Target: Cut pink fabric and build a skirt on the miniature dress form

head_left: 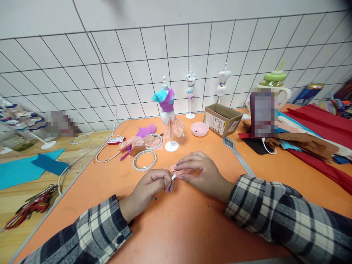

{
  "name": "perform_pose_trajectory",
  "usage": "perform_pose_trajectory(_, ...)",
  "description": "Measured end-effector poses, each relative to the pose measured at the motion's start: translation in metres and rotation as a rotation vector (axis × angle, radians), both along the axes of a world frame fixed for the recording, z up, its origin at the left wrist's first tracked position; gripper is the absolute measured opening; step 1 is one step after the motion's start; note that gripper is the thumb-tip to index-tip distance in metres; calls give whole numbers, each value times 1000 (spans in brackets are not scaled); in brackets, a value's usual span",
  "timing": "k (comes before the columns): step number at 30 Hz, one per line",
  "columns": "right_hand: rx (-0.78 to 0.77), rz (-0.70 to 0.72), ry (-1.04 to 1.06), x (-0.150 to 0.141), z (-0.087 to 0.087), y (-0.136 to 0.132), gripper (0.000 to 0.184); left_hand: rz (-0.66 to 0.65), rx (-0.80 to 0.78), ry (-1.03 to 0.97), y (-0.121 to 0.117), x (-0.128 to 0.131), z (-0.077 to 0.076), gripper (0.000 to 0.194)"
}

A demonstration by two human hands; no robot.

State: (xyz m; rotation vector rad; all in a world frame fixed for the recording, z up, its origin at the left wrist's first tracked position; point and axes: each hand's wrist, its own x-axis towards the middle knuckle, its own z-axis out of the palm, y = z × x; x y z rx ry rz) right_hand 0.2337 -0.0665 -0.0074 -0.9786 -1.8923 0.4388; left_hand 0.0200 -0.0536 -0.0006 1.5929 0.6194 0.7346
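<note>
My left hand (154, 187) is closed, thumb against fingers, on a small white strip (173, 176) that looks like tape. Facing it, my right hand (202, 174) holds a small piece of pink crepe paper (183, 171), its fingers bent over it and partly hiding it. The strip's end lies close to the paper; I cannot tell whether they touch. Just beyond my hands stands a mini dress form (167, 116) in a turquoise and purple top with a gathered pink skirt. A roll of tape (134, 161) lies flat left of it.
Paper scraps (137, 143) and a second tape roll lie at back left. A pink bowl (200, 134), a cardboard box (213, 123) and two more dress forms stand at the back. Right are a phone (262, 113), a cup and coloured paper; left, red-handled scissors (33, 207).
</note>
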Motion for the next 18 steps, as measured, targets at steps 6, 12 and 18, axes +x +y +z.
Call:
perform_pose_trajectory(6,9,-4,-34,0,-1,1,7,-35,21,25,1,-2,-1,26)
perform_pose_trajectory(12,10,30,-95,2,-1,1,4,-33,43,77,0,0,4,30)
perform_pose_trajectory(18,67,14,-257,1,4,-4,5,264,159,253,-5,8,8,41)
